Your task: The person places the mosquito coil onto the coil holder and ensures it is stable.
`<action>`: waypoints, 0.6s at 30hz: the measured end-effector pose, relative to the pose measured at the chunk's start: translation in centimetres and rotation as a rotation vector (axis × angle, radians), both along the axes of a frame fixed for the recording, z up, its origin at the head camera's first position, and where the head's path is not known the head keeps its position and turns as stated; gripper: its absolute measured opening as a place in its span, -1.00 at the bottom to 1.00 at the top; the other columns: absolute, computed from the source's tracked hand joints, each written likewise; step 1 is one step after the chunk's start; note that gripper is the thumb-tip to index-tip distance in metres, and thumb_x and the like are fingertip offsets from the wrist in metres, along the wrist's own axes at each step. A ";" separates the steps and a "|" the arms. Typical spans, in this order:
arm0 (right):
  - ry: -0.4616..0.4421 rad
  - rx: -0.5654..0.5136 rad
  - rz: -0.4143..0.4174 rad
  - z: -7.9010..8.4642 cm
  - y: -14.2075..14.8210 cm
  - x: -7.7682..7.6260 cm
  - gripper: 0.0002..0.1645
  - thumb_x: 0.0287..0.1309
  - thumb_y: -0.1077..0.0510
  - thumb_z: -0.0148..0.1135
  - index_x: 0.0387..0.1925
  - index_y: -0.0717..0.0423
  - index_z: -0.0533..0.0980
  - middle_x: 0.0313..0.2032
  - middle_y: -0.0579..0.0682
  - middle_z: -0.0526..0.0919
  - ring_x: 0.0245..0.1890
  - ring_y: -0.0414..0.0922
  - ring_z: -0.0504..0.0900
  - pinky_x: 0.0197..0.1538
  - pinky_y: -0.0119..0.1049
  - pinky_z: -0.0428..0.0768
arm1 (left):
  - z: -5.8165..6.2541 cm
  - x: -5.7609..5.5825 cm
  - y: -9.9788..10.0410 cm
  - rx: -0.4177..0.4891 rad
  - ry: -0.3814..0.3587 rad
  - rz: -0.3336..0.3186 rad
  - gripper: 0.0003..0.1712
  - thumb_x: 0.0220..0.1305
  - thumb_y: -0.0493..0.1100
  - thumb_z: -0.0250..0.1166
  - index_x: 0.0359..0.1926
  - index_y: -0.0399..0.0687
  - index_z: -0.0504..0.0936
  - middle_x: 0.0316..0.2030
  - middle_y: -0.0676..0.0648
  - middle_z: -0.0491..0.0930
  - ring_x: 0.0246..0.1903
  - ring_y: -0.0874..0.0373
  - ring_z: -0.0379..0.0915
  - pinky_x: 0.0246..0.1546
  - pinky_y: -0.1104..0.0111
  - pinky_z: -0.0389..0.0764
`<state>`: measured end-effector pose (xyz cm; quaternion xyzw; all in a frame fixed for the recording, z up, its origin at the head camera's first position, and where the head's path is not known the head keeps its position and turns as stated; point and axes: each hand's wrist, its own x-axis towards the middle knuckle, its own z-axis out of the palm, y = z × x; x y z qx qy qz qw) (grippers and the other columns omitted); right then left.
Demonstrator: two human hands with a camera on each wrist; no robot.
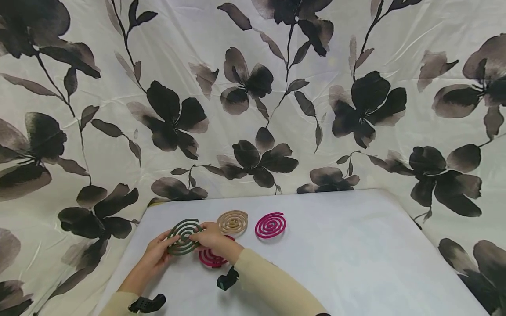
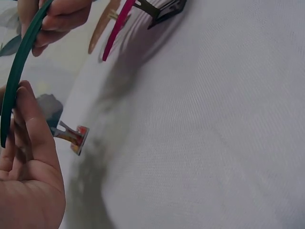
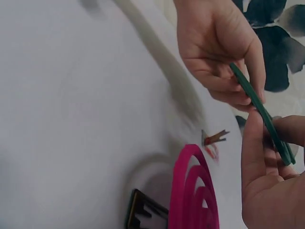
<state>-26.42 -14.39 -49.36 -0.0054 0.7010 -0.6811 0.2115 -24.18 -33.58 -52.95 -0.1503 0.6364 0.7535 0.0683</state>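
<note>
My left hand and right hand both pinch a green mosquito coil, one at each side, raised over the table's left part. In the left wrist view the green coil shows edge-on, between the thumb and fingers of my left hand. In the right wrist view, my right hand has its fingers on both faces of it. Partly hidden below my right hand is a pink coil, raised on a dark metal stand.
A tan coil and another pink coil lie farther back on the white table. A small metal stand with red on it stands near the left edge. Floral cloth hangs behind.
</note>
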 end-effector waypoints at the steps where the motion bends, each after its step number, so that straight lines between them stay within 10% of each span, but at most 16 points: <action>1: -0.003 0.008 -0.002 0.0 -0.3 0.0 -0.83 0.12 0.32 0.36 -0.35 0.20 0.48 -0.45 0.07 0.58 -0.58 -0.16 0.61 -0.24 -0.08 0.70 | -0.1 0.1 -0.2 0.008 0.003 0.011 -0.32 0.34 -0.20 0.26 0.37 -0.21 0.18 -0.24 0.08 0.60 -0.34 0.30 0.57 -0.41 0.51 0.60; 18: -0.053 -0.048 -0.048 -1.2 -1.8 -1.4 -0.80 0.08 0.32 0.38 -0.35 0.17 0.47 -0.42 0.03 0.56 -0.58 -0.18 0.59 -0.30 -0.17 0.71 | -0.2 -1.3 -0.7 0.027 -0.004 0.026 -0.23 0.36 -0.18 0.25 0.45 -0.16 0.07 -0.20 0.10 0.57 -0.31 0.30 0.57 -0.38 0.50 0.61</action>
